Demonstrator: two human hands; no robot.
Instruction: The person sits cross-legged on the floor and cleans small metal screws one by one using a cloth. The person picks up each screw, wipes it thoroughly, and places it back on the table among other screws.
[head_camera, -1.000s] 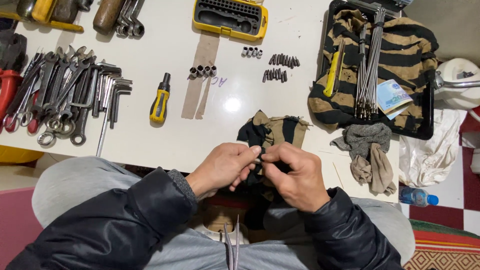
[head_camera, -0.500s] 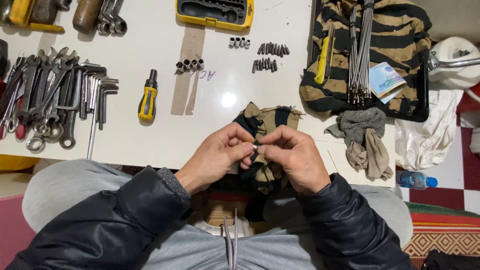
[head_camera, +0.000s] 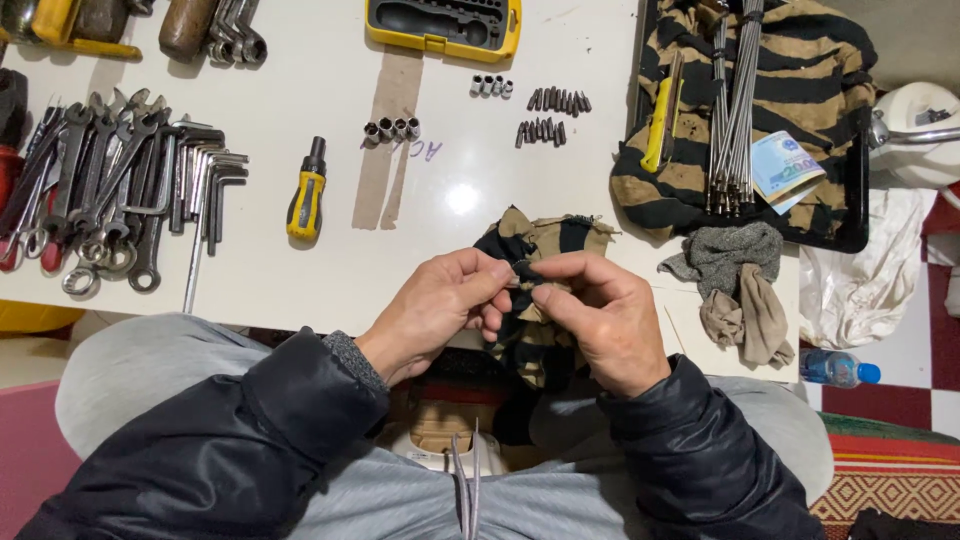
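Since the earlier frames both hands have drifted slightly toward frame centre and the view has edged closer; the pinch between them is unchanged in kind.

Head view. Left hand (head_camera: 440, 310) and right hand (head_camera: 590, 315) meet at lower centre of the frame, at the near edge of the white worktop (head_camera: 300, 270). Between thumb and fingertips of both sits a small metal bit (head_camera: 516, 283), only a sliver of it showing. Left grip: closed on one end of the bit. Right grip: closed on the bit through a fold of the striped rag (head_camera: 540, 245), which lies part on the worktop and hangs down below the hands. So the bit sits directly in the joint pinch, touching both hands and wrapped by cloth on the right side.

Progress, as judged: two rows of dark bits (head_camera: 557, 101) lie in order at upper centre, with a row of small sockets (head_camera: 392, 130) to their left and the yellow case (head_camera: 445, 25) above, largely empty. That suggests wiping is well under way, one piece at a time. How many remain cannot be told. A yellow-handled screwdriver (head_camera: 306, 192) lies left of centre, wrenches (head_camera: 100, 190) at far left, untouched.
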